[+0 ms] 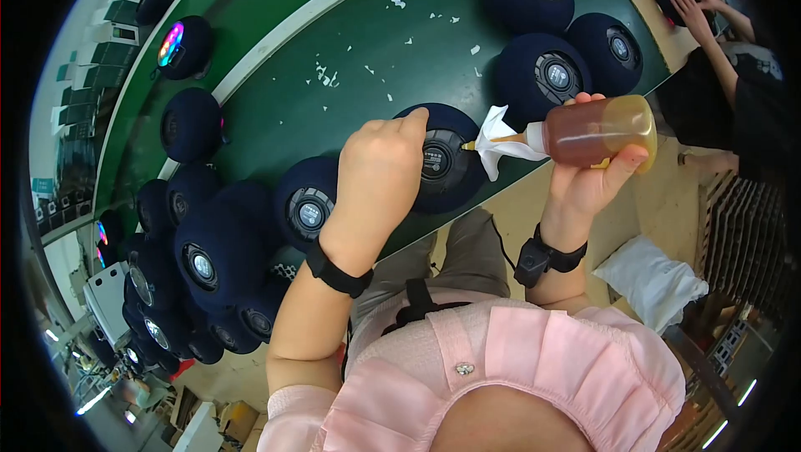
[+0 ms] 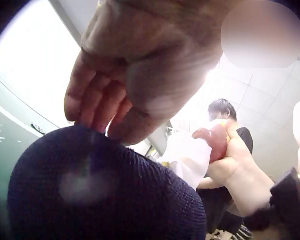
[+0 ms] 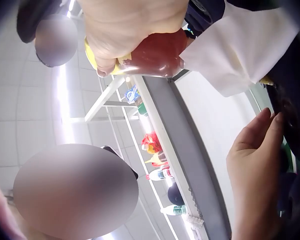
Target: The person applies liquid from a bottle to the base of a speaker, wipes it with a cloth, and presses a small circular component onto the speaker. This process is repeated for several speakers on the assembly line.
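Observation:
A round, navy fabric-covered speaker (image 1: 455, 181) lies on the green table with its dark base ring and label facing up. My left hand (image 1: 384, 160) holds its edge. In the left wrist view, that hand's fingers and thumb (image 2: 132, 125) meet at the speaker's fabric (image 2: 90, 185). My right hand (image 1: 584, 189) grips a squeeze bottle (image 1: 588, 131) of reddish-brown liquid, tilted sideways. White tissue (image 1: 501, 143) wraps its nozzle, and the yellowish tip is right at the speaker's base ring. The right wrist view shows the bottle (image 3: 157, 55) in the palm and the tissue (image 3: 240, 47) beyond it.
More navy speakers (image 1: 542, 77) stand at the upper right, and another speaker (image 1: 307, 202) sits just left of my left hand. Several are piled at the left (image 1: 225, 243). White scraps (image 1: 327, 77) litter the green table (image 1: 267, 118). Another person's hands (image 1: 692, 6) work at the far right.

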Demonstrator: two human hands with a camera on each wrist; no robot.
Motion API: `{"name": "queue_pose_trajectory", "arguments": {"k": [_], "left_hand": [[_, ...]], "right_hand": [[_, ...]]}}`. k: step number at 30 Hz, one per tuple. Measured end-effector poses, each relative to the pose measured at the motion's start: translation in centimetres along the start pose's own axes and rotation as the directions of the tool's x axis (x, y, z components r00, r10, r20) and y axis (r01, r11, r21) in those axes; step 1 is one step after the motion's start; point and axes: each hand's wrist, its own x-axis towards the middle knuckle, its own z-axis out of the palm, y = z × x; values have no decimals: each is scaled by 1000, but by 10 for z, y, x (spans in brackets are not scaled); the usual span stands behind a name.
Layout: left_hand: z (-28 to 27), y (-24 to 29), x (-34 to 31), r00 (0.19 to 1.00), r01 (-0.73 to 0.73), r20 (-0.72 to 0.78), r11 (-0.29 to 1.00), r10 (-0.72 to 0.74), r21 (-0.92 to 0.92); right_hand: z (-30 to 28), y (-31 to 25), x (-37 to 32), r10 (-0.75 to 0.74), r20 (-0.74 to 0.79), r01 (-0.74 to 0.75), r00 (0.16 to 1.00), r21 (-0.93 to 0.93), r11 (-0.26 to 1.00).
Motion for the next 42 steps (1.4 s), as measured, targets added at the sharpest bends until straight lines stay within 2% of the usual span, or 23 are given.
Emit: {"name": "queue_pose_trajectory", "arguments": {"k": [6, 10, 16, 22, 24, 25, 26, 27, 28, 30, 32, 37, 42], "left_hand": [[-1, 3, 3, 998, -54, 23, 997, 53, 54], [5, 2, 7, 999, -42, 2, 995, 42, 95], [-1, 0, 4, 999, -31, -11, 998, 30, -50], [10, -3, 3, 997, -76, -16, 995, 77, 71], [14, -8, 6, 998, 8, -70, 1000, -8, 1], [12, -11, 9, 997, 8, -72, 1000, -8, 4], [7, -14, 13, 989, 140, -29, 972, -148, -188], [4, -17, 15, 960, 271, 41, 891, -275, -365], [2, -18, 16, 960, 272, 39, 892, -277, -361], [1, -20, 18, 936, 348, 131, 818, -326, -457], [1, -22, 18, 936, 350, 140, 822, -322, -449], [-1, -21, 18, 933, 359, 156, 816, -324, -452], [1, -23, 17, 958, 282, 87, 841, -274, -461]], "right_hand": [[-2, 0, 12, 53, -53, -50, 997, 57, 997], [-2, -1, 20, 131, -109, -109, 985, 187, 976], [-5, 2, 26, 193, -98, -160, 976, 274, 948], [-2, 4, 33, 248, -97, -201, 964, 350, 915], [2, 5, 34, 264, -93, -211, 960, 383, 899], [7, 6, 33, 243, -95, -198, 965, 339, 920], [11, 8, 32, 223, -96, -186, 970, 295, 937], [14, 10, 32, 225, -92, -189, 970, 299, 935], [16, 13, 33, 214, -68, -186, 974, 290, 939], [22, 18, 33, 203, -42, -183, 978, 283, 941], [28, 24, 31, 144, 21, -145, 989, 156, 977], [36, 33, 30, 76, 121, -84, 990, 67, 994], [41, 36, 26, 29, 186, -33, 982, 19, 999]]}}
